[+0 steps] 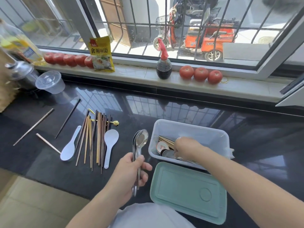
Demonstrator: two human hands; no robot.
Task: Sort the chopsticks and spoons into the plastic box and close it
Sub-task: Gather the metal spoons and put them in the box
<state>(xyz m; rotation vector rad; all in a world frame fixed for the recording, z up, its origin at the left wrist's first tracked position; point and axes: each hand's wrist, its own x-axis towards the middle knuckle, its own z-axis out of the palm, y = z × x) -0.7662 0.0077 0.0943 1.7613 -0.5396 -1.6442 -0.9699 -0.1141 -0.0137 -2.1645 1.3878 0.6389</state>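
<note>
left hand (131, 171) gripping metal spoons (139, 143), handles pointing toward person | plastic box (189, 129) lying just right, near surface front edge | right hand (185, 148) reaching inside box, grip unclear

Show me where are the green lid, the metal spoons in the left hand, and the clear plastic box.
green lid (184, 193): head view, flat top face.
metal spoons (142, 137): head view, bowl of the top spoon.
clear plastic box (197, 129): head view, far wall.
</note>
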